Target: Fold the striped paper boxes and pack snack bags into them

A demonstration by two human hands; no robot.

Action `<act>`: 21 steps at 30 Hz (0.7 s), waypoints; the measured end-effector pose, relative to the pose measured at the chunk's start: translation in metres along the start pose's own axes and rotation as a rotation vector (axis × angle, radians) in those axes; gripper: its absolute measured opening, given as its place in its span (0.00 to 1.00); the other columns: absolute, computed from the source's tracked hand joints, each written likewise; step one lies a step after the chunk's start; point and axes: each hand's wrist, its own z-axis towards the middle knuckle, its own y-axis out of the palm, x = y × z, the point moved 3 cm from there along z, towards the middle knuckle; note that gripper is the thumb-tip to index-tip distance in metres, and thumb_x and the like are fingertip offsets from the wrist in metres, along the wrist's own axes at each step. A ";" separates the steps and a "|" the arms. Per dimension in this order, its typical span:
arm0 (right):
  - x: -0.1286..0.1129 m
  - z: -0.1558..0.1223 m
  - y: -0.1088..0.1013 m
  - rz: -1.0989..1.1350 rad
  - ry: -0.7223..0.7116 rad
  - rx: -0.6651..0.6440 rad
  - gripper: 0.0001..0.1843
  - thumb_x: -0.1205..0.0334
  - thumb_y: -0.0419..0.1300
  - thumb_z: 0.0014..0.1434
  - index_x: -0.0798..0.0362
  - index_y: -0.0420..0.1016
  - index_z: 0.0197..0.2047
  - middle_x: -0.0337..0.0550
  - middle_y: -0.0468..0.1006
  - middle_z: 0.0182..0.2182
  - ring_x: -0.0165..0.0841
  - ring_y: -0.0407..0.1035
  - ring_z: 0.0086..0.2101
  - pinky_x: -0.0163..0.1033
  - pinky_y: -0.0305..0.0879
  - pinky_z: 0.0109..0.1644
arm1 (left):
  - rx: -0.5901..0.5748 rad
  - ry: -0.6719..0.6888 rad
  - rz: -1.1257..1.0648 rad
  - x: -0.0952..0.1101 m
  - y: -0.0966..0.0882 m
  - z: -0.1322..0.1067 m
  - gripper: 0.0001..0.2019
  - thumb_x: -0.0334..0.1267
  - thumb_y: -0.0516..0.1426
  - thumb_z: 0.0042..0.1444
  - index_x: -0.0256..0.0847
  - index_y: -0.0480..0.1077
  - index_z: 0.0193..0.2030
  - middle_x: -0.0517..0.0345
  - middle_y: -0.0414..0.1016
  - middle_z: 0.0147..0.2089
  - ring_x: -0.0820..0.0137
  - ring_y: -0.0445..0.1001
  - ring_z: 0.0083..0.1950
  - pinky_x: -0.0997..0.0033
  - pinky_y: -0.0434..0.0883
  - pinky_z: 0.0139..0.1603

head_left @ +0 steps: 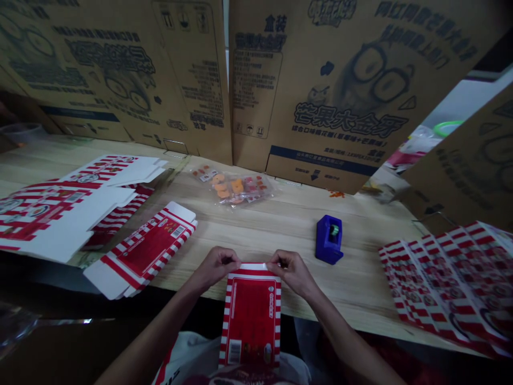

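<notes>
With both my left hand [215, 266] and right hand [294, 270] fingers pinched on the red-and-white striped cardboard carton [250, 315] at its twelve-o'clock flap, I judged uneven pull could crease or tear it.

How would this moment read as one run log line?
left hand: grips red-striped carton top | right hand: same | blue tape dispenser: right

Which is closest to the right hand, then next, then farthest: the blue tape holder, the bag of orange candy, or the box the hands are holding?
Counting from the right hand:
1. The red striped box, held in that hand at its top edge.
2. The blue tape holder, just to the right on the table.
3. The candy bag, farther back near the cardboard wall.
</notes>
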 end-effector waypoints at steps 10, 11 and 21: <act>0.011 -0.029 0.008 -0.008 -0.218 0.108 0.05 0.60 0.63 0.56 0.52 0.77 0.34 0.43 0.78 0.32 0.35 0.70 0.34 0.37 0.66 0.39 | 0.145 0.319 0.259 -0.007 0.013 -0.016 0.06 0.36 0.58 0.55 0.38 0.75 0.31 0.52 0.78 0.32 0.67 0.74 0.34 0.71 0.69 0.36; 0.014 -0.032 0.010 0.011 -0.212 0.136 0.04 0.60 0.62 0.56 0.51 0.77 0.33 0.43 0.78 0.33 0.35 0.71 0.35 0.38 0.66 0.40 | 0.176 0.341 0.285 -0.009 0.016 -0.018 0.06 0.35 0.57 0.56 0.39 0.75 0.32 0.52 0.78 0.33 0.67 0.75 0.35 0.71 0.69 0.37; 0.040 -0.042 -0.020 0.071 -0.148 0.469 0.14 0.58 0.63 0.54 0.50 0.75 0.44 0.48 0.74 0.49 0.36 0.70 0.43 0.38 0.69 0.41 | 0.297 0.238 0.046 -0.027 0.025 -0.018 0.06 0.40 0.59 0.55 0.41 0.76 0.33 0.58 0.70 0.30 0.69 0.69 0.33 0.73 0.66 0.35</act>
